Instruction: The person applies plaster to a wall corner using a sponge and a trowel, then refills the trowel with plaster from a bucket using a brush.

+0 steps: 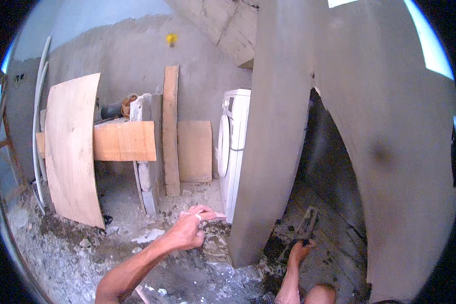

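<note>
My left hand [193, 226] reaches in from the lower left, its index finger stretched toward the lower edge of a grey plastered pillar [268, 142]. Whitish smears or tape show on its fingers, and nothing is visible in its grip. Whether the fingertip touches the pillar, I cannot tell. On the pillar's right side, low in the shadowed opening, my right hand [302, 250] is closed around the handle of a plastering trowel [308, 223]. Its long, mortar-stained blade points up and away from me. The handle is mostly hidden by my fingers.
Behind the pillar stands a white front-loading washing machine [235, 152]. A bent plywood sheet [73, 152] leans at the left, beside an orange-brown board [124, 141] and an upright plank [171, 131]. Pale pipes [37, 126] lean on the wall. Rubble [86, 253] covers the ground.
</note>
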`<action>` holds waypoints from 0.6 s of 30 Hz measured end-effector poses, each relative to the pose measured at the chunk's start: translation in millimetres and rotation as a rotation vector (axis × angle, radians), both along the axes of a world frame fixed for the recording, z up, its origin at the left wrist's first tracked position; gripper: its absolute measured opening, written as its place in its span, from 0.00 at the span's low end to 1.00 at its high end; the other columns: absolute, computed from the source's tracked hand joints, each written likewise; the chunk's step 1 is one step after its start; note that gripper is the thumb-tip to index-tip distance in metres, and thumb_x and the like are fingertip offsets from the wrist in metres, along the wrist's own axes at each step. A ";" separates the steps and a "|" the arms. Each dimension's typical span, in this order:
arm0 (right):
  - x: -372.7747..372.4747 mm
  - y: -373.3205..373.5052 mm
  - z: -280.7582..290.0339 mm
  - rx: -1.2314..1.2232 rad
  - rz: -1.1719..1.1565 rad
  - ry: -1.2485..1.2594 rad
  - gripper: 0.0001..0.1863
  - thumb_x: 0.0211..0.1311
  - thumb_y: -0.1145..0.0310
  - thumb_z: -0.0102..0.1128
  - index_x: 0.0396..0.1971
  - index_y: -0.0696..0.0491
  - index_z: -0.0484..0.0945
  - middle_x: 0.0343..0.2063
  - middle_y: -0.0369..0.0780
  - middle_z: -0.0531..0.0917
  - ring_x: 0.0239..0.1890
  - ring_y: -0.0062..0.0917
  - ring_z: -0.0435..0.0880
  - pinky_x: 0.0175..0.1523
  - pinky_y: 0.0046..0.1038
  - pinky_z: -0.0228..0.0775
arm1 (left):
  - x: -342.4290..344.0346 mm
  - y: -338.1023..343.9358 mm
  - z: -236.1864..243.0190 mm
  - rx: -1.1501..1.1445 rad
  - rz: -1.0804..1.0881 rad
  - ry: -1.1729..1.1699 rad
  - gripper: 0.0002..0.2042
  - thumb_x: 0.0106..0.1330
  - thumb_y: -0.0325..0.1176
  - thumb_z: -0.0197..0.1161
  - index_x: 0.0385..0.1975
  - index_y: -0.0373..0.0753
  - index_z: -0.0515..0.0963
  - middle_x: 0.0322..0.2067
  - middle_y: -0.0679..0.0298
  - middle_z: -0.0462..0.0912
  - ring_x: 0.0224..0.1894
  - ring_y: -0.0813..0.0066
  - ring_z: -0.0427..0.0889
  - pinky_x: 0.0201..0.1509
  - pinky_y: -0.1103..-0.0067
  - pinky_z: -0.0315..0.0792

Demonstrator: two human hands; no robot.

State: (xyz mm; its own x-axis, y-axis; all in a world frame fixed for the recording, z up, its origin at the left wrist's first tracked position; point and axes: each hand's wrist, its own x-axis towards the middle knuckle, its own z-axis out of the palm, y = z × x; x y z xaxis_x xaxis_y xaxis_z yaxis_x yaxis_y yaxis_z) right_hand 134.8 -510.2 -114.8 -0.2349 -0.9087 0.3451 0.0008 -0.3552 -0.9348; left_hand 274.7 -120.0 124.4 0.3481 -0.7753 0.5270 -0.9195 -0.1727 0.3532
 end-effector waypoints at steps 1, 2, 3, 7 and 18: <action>0.1 19.3 9.8 0.003 -0.021 0.016 0.20 0.56 0.66 0.56 0.47 0.57 0.66 0.44 0.50 0.73 0.49 0.44 0.72 0.54 0.42 0.61 | 4.1 -2.2 14.6 0.033 0.013 0.048 0.26 0.50 0.22 0.54 0.53 0.49 0.76 0.43 0.56 0.77 0.52 0.57 0.74 0.62 0.64 0.61; 3.0 25.1 8.0 -0.056 -0.132 0.114 0.21 0.53 0.69 0.57 0.47 0.57 0.65 0.44 0.50 0.73 0.48 0.43 0.72 0.55 0.41 0.61 | 12.1 -5.4 26.3 0.043 0.013 0.058 0.26 0.50 0.22 0.54 0.53 0.49 0.76 0.43 0.56 0.77 0.52 0.57 0.74 0.62 0.64 0.61; 7.4 30.2 5.2 -0.107 -0.251 0.210 0.23 0.50 0.72 0.58 0.47 0.58 0.64 0.43 0.50 0.73 0.48 0.42 0.72 0.56 0.39 0.61 | 21.0 -7.9 36.3 0.033 0.016 0.069 0.27 0.49 0.21 0.53 0.53 0.48 0.75 0.42 0.56 0.77 0.52 0.56 0.74 0.60 0.65 0.63; 4.7 26.1 -2.2 -0.065 -0.233 0.178 0.22 0.51 0.76 0.57 0.47 0.59 0.64 0.42 0.49 0.74 0.47 0.40 0.74 0.57 0.38 0.62 | 34.4 -21.4 100.6 0.214 0.058 0.504 0.28 0.47 0.19 0.53 0.51 0.48 0.76 0.40 0.57 0.75 0.51 0.59 0.72 0.54 0.65 0.62; -21.8 124.3 186.8 0.306 -0.144 0.501 0.21 0.50 0.69 0.68 0.40 0.63 0.70 0.40 0.51 0.79 0.44 0.43 0.78 0.51 0.39 0.68 | -11.2 -8.5 192.1 0.201 0.084 0.794 0.13 0.60 0.25 0.52 0.45 0.42 0.77 0.35 0.55 0.81 0.41 0.60 0.79 0.53 0.65 0.64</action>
